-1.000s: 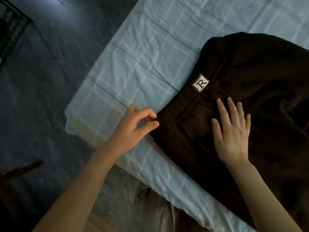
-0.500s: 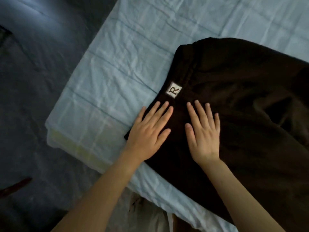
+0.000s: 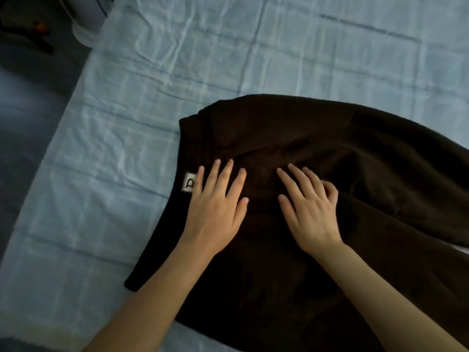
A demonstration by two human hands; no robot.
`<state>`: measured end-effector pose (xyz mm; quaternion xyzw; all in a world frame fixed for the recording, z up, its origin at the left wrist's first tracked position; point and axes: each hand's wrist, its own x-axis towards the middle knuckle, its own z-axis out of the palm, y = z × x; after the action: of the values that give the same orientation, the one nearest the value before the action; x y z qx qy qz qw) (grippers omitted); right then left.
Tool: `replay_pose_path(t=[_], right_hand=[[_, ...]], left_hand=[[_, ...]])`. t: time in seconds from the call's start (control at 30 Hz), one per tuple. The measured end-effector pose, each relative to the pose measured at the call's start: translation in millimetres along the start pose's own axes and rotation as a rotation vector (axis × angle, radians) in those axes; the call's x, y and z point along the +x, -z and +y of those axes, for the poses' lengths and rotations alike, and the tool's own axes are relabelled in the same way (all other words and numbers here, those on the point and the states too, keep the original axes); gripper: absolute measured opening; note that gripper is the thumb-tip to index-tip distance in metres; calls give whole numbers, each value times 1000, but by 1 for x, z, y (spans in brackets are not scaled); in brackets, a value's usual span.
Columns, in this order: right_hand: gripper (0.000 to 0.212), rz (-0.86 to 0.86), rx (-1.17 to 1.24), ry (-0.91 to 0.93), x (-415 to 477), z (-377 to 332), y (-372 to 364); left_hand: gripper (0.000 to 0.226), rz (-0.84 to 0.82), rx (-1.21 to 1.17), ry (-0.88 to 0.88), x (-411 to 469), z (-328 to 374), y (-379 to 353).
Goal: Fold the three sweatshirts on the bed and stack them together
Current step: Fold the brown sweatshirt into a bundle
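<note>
A dark brown sweatshirt (image 3: 317, 138) lies spread across the bed, its ribbed hem toward the left. A small white label (image 3: 188, 185) sits on that hem, half covered by my left hand. My left hand (image 3: 215, 207) lies flat on the fabric beside the hem, fingers straight and spread. My right hand (image 3: 309, 207) rests flat on the sweatshirt just to the right, fingers extended, with the outer fingers touching a fold of cloth. Only this one sweatshirt shows in the head view.
The bed has a wrinkled light blue checked sheet (image 3: 127, 161). Its left edge runs diagonally beside the dark floor (image 3: 28, 102). A pale round object (image 3: 86, 31) stands on the floor at the top left.
My left hand let go of the pinched hem and laid flat on the sweatshirt. Both hands have slid along the fabric, and the view has shifted further over the bed.
</note>
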<state>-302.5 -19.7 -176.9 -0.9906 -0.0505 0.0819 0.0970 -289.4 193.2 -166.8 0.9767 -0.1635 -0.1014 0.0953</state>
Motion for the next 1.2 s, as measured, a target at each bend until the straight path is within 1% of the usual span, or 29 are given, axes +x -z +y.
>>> replay_pose_path(t=[0.1, 0.13, 0.17, 0.2, 0.27, 0.33, 0.4, 0.47, 0.53, 0.57, 0.6, 0.67, 0.7, 0.77, 0.83, 0.93, 1.03, 1.1, 1.2], right_hand=[[49, 143, 79, 60, 28, 41, 29], [49, 162, 106, 48, 40, 57, 39], [48, 161, 128, 19, 50, 74, 48], [48, 147, 145, -15, 60, 91, 56], [49, 109, 159, -52, 72, 120, 65], [49, 128, 122, -17, 73, 144, 70], [49, 206, 87, -11, 71, 165, 74], [52, 231, 95, -109, 68, 189, 79], [51, 133, 164, -255, 64, 213, 84], [45, 79, 248, -312, 62, 223, 86], [38, 62, 348, -341, 58, 230, 88], [24, 135, 500, -343, 52, 237, 95], [21, 173, 543, -319, 46, 238, 101], [19, 207, 598, -254, 27, 238, 114], [23, 221, 646, -215, -1, 239, 131], [32, 236, 652, -137, -56, 233, 153], [30, 244, 655, -62, -115, 218, 166], [33, 191, 663, -9, -152, 204, 161], [28, 128, 584, 75, -200, 187, 125]], left_hand=[[35, 303, -40, -152, 32, 4, 15], [32, 365, -37, -205, 52, 7, 23], [33, 383, -47, -252, 74, 12, 32], [35, 365, -65, -291, 97, 20, 40], [41, 253, -85, -344, 138, 39, 51], [47, 149, -57, -354, 171, 55, 53], [50, 73, -11, -299, 198, 63, 49], [47, 21, -67, -219, 214, 63, 44], [38, -11, -222, -150, 218, 60, 38], [35, -10, -312, -119, 217, 59, 36], [33, -5, -397, -87, 214, 59, 36], [30, -13, -534, -55, 208, 58, 40], [26, -16, -590, -38, 203, 59, 45], [14, -15, -661, 0, 185, 62, 58], [19, 1, -677, -1, 159, 71, 76], [25, -28, -704, -19, 103, 91, 102], [31, -21, -692, -38, 44, 108, 115], [35, 27, -645, -45, 3, 110, 112], [34, 51, -585, 22, -54, 102, 83]])
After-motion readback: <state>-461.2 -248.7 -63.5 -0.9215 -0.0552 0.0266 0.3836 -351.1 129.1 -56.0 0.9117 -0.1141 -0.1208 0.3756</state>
